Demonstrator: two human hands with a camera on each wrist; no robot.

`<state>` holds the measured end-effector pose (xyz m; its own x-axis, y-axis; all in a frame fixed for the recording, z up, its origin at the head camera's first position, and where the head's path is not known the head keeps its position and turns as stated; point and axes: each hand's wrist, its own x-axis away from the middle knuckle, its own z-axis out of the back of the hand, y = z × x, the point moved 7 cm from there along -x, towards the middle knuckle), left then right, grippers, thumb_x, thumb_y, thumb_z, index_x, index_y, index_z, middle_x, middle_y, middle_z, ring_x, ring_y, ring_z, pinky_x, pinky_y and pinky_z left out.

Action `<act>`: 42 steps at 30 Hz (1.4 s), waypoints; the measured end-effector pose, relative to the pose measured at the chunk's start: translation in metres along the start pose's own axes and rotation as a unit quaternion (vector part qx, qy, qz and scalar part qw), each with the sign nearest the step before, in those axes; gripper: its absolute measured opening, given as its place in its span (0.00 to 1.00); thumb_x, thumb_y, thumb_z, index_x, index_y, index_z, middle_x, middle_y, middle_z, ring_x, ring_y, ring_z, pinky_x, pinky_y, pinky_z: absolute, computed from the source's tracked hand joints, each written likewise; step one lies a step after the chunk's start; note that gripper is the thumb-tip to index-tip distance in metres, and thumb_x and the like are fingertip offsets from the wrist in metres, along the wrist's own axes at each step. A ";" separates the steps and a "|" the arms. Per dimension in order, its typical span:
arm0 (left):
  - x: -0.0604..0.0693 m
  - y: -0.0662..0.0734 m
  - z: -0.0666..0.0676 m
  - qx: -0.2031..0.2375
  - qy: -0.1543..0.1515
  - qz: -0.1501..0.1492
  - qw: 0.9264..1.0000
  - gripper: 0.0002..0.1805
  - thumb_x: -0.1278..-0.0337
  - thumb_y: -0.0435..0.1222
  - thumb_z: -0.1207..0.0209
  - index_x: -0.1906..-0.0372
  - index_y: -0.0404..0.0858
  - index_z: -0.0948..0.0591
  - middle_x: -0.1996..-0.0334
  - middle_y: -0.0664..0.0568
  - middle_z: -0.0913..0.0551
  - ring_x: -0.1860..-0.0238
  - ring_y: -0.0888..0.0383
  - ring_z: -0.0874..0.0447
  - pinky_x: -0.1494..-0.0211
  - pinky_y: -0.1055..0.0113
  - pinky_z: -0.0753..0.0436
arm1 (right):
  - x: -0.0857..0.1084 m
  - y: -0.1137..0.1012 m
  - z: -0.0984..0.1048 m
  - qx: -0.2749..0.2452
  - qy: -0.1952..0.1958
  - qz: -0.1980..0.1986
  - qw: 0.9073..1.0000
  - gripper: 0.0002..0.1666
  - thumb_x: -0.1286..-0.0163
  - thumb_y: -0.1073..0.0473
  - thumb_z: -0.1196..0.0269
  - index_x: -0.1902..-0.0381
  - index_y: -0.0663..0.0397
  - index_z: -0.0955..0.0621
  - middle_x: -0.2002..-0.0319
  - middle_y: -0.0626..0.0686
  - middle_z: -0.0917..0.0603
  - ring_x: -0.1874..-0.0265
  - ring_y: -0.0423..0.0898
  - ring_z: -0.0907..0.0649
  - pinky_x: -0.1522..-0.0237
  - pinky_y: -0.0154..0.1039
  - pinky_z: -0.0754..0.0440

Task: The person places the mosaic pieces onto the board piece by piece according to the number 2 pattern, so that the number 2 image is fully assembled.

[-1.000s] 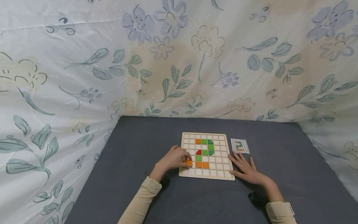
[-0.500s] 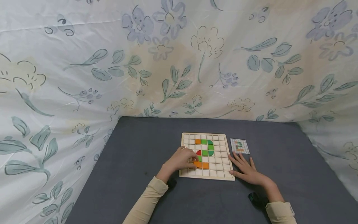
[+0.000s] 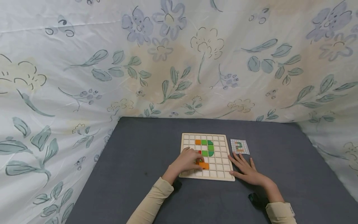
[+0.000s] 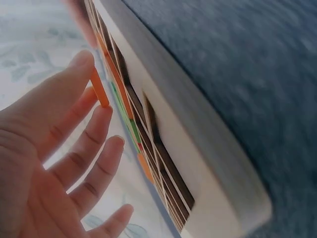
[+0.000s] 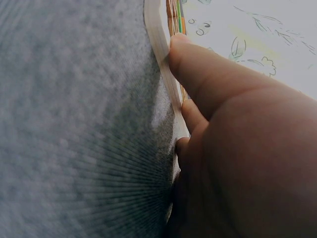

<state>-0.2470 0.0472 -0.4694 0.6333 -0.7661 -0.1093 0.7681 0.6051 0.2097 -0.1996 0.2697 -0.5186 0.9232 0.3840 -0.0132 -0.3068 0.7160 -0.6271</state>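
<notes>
My left hand pinches an orange tile between thumb and fingertips. It is held just above the lower left part of a wooden grid board, over orange tiles there. Green tiles, curved dark green ones and an orange tile form a shape in the board's cells. A red tile shows only partly behind the left hand's fingers. My right hand lies with spread, straight fingers against the board's right edge. In the right wrist view its thumb touches the board's rim.
A small pattern card lies right of the board, close to the right hand's fingertips. Dark grey cloth covers the table. Flower-printed fabric hangs behind and at the sides.
My left hand has carried the orange tile rightward from the board's left side to over the orange tiles in the lower row. The right hand has stayed in place.
</notes>
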 end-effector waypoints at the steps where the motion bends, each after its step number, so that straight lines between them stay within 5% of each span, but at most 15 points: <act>1: -0.001 0.001 -0.001 0.000 0.000 0.001 1.000 0.15 0.57 0.53 0.33 0.61 0.54 0.16 0.68 0.64 0.19 0.64 0.67 0.25 0.37 0.51 0.32 | 0.000 0.000 0.000 0.001 -0.002 0.000 1.000 0.41 0.33 0.46 0.44 0.28 0.49 0.45 0.29 0.66 0.54 0.30 0.64 0.62 0.43 0.72 0.79; 14: -0.011 0.011 -0.010 0.018 -0.010 0.004 1.000 0.15 0.55 0.52 0.34 0.60 0.55 0.16 0.67 0.66 0.18 0.62 0.66 0.25 0.35 0.49 0.35 | 0.002 0.006 -0.003 0.003 -0.030 -0.029 0.999 0.42 0.33 0.46 0.44 0.27 0.48 0.47 0.28 0.64 0.57 0.31 0.67 0.61 0.42 0.72 0.78; 30: -0.024 0.024 -0.012 0.002 -0.007 -0.007 1.000 0.14 0.55 0.53 0.34 0.61 0.56 0.16 0.68 0.66 0.19 0.63 0.67 0.25 0.35 0.49 0.35 | 0.001 0.005 -0.002 0.001 -0.025 -0.022 0.999 0.41 0.33 0.46 0.44 0.27 0.46 0.47 0.27 0.64 0.57 0.30 0.67 0.61 0.42 0.71 0.79; 42: -0.031 0.027 -0.017 -0.010 -0.020 0.012 1.000 0.15 0.56 0.54 0.34 0.61 0.57 0.16 0.68 0.67 0.19 0.63 0.66 0.25 0.36 0.49 0.34 | -0.001 0.007 -0.004 0.005 -0.023 -0.022 0.999 0.41 0.33 0.45 0.44 0.27 0.45 0.47 0.27 0.63 0.56 0.30 0.67 0.60 0.42 0.71 0.78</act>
<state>-0.2448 0.0908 -0.4766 0.6478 -0.7589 -0.0663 0.7545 0.6272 0.1932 -0.2016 0.2723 -0.5258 0.9242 0.3787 0.0495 -0.2695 0.7384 -0.6182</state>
